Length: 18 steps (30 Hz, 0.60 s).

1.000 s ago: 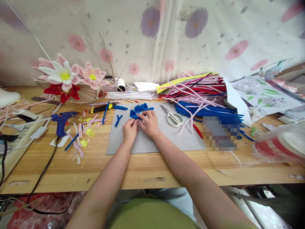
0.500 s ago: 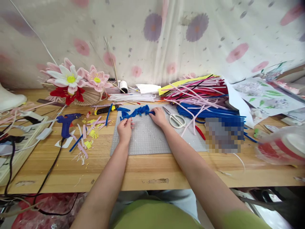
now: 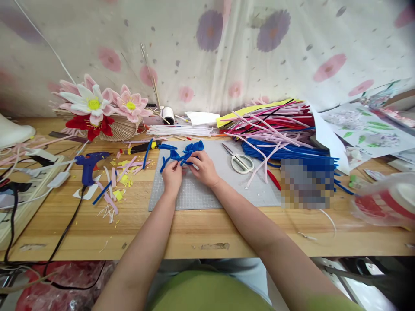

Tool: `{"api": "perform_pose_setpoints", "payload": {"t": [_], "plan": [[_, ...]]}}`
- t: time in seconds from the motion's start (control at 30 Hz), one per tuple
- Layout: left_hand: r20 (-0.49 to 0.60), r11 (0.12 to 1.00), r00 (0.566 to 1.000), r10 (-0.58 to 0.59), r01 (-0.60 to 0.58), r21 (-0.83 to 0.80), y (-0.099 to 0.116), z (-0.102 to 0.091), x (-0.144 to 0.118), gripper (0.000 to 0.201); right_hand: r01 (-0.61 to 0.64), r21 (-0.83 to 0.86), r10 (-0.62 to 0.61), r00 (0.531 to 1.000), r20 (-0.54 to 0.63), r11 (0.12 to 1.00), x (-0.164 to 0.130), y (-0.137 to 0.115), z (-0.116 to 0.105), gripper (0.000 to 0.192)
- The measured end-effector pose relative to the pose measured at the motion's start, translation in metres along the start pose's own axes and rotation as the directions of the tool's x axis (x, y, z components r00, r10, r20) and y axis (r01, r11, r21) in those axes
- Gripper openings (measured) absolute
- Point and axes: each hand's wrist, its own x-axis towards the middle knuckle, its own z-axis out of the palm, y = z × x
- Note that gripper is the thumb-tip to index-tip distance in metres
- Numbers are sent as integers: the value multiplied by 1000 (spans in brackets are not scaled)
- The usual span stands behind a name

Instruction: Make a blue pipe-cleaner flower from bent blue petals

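Note:
Over the upper left of the grey cutting mat (image 3: pixel 207 196), a strip of twisted blue pipe cleaner (image 3: pixel 193 147) is bunched into loops. My left hand (image 3: pixel 172 175) pinches it from the left, fingers closed. Close beside it, my right hand (image 3: pixel 204 167) is closed on the same strip, thumb and fingertips together. The loops stand up behind my fingers, which hide part of the strip. A short blue piece (image 3: pixel 167 147) lies just behind. White-handled scissors (image 3: pixel 241 163) rest on the mat to the right of my hands.
A blue glue gun (image 3: pixel 89 166) and pink and yellow scraps (image 3: pixel 119 181) lie at left, near a power strip (image 3: pixel 29 203). Fuzzy flowers (image 3: pixel 97 103) stand behind them. Blue pipe cleaners (image 3: pixel 288 151) are piled at right, with a plastic-wrapped cup (image 3: pixel 385 198) beyond.
My right hand has moved left, close to my left hand, and now grips the blue strip nearer its middle. The strip, stretched out before, is now bunched up.

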Motion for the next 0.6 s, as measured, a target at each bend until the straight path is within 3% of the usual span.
{"api": "perform_pose_setpoints", "payload": {"t": [0.23,0.6], "plan": [[4,999,999,-41,41,-18,1,3,-1,11,-32,-82,34,999,28,996,-2,4,1,18],[41,998,999,-26,29,-56,-12,7,-3,18,-67,-101,71,997,37,993,-2,4,9,18]]}}
